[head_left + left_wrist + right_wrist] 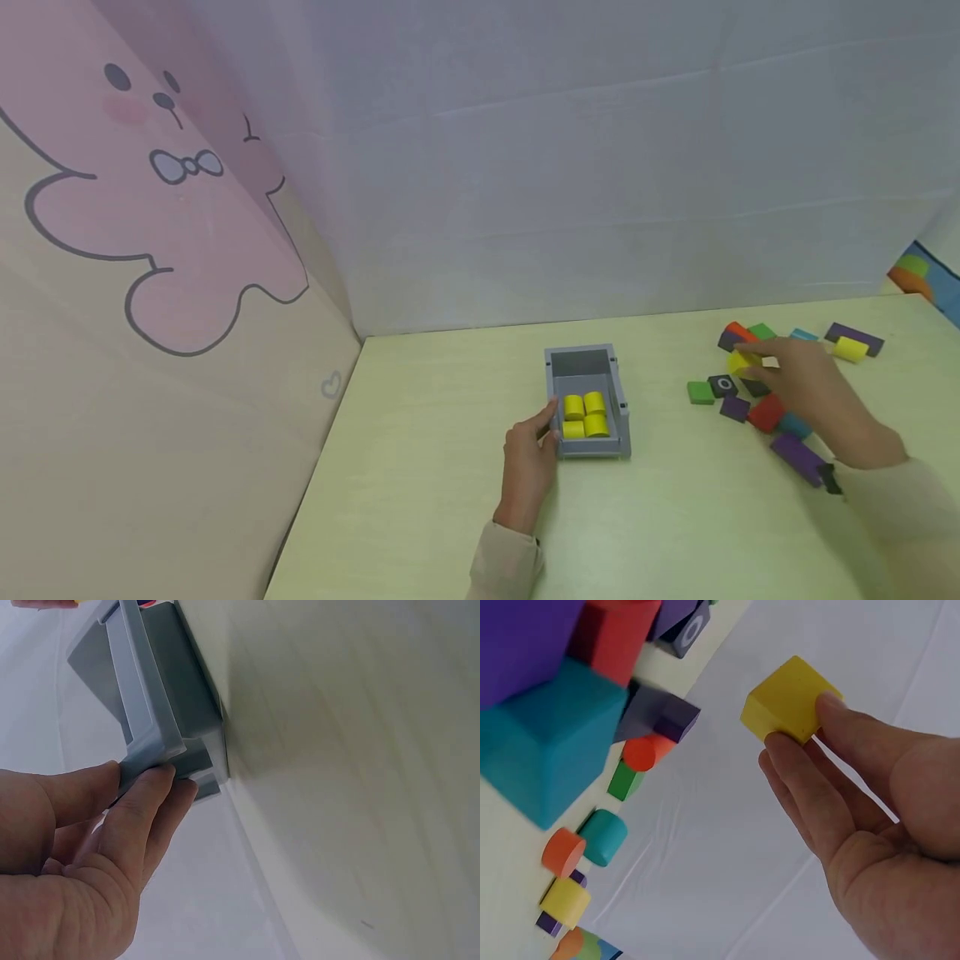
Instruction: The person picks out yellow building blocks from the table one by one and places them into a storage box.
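On the table's middle stands a grey plastic box [589, 447], with several yellow blocks [595, 426] inside at its near end. My left hand [527, 467] pinches the box's left rim, thumb and fingers on either side of it, as the left wrist view shows. Over the loose blocks at the right, my right hand [813, 400] holds a yellow block [791, 697] between thumb and fingertips. In the right wrist view this block is raised clear of the others. Near that hand lie a red block [766, 413] and a green block [701, 392].
Other loose blocks lie around the right hand: a long purple block [797, 458], a dark block with a white ring [723, 385], and a yellow cylinder [851, 349] farther right. A pale curtain [600, 183] hangs behind the pale table [420, 467].
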Available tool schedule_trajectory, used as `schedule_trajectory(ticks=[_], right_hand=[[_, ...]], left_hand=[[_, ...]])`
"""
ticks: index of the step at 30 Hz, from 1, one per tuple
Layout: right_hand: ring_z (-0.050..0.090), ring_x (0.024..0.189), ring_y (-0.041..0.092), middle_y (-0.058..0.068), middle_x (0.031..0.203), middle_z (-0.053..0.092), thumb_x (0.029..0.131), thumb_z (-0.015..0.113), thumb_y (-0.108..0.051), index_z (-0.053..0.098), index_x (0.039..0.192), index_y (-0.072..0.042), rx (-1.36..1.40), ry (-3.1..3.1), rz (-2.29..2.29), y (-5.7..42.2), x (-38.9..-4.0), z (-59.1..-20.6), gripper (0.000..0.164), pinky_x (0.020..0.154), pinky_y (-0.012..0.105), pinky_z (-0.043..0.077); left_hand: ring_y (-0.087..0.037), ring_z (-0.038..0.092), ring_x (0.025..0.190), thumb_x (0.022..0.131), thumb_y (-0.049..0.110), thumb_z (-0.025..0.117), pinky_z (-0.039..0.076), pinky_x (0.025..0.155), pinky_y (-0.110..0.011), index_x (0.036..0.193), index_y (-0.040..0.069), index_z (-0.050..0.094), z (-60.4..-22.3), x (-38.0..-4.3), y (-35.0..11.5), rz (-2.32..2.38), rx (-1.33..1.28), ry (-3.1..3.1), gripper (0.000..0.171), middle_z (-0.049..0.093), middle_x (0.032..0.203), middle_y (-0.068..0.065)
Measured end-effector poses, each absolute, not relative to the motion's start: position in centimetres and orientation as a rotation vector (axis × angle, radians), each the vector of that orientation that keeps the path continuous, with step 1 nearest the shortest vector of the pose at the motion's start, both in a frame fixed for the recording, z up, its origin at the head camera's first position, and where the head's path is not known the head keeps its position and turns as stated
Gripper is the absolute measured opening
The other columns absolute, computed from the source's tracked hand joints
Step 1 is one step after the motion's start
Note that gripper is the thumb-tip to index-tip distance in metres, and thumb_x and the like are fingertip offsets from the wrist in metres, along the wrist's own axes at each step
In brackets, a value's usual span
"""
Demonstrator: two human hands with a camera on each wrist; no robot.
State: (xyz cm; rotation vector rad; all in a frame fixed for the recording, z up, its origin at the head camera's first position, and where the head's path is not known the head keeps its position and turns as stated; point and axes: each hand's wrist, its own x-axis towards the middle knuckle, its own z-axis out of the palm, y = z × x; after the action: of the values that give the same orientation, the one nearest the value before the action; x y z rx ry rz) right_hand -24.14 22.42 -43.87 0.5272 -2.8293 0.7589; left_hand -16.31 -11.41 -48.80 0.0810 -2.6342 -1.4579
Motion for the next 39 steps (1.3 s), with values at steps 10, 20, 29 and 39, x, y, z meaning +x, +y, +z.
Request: schedule_trajectory(ticks=[10, 20, 29, 39], right_hand=[[0.057, 0.064, 0.025, 0.023, 0.096, 0.063, 0.076, 0.07, -0.004, 0.061, 0.111, 0.0, 0.593, -2.804, 0.769, 20.0, -24.6, -43.3, 0.036, 0.048, 0.036, 0.048], [0.058, 0.082, 0.028, 0.022, 0.101, 0.063, 0.074, 0.072, -0.004, 0.061, 0.109, 0.001, 0.681, -2.758, 0.786, 17.8, -25.1, -42.9, 0.038, 0.062, 0.044, 0.052], [0.057, 0.092, 0.032, 0.019, 0.105, 0.063, 0.075, 0.071, -0.004, 0.061, 0.111, 0.0, 0.703, -2.745, 0.84, 15.6, -25.6, -42.4, 0.038, 0.072, 0.049, 0.052], [0.057, 0.093, 0.028, 0.014, 0.104, 0.064, 0.076, 0.071, -0.005, 0.061, 0.113, -0.003, 0.777, -2.736, 0.886, 12.7, -25.4, -41.5, 0.039, 0.074, 0.048, 0.052]], left_hand=[[-0.005, 0.048, 0.106, 0.084, -0.002, 0.06, 0.044, 0.091, -0.032, 0.125, 0.022, 0.053, -48.9, -16.3, -11.4, -1.451, 0.078, -2.639, 0.048, 0.052, 0.124, 0.005], [-0.005, 0.047, 0.106, 0.084, -0.003, 0.059, 0.043, 0.091, -0.03, 0.125, 0.02, 0.053, -48.8, -16.3, -11.4, -1.475, 0.071, -2.63, 0.048, 0.051, 0.124, 0.004], [-0.008, 0.049, 0.106, 0.083, -0.003, 0.06, 0.044, 0.091, -0.034, 0.125, 0.019, 0.054, -48.7, -16.5, -11.4, -1.449, 0.046, -2.618, 0.047, 0.054, 0.122, 0.0], [-0.009, 0.05, 0.105, 0.083, -0.004, 0.06, 0.045, 0.09, -0.035, 0.124, 0.019, 0.054, -49.1, -16.4, -11.5, -1.447, 0.042, -2.606, 0.048, 0.055, 0.122, -0.001]])
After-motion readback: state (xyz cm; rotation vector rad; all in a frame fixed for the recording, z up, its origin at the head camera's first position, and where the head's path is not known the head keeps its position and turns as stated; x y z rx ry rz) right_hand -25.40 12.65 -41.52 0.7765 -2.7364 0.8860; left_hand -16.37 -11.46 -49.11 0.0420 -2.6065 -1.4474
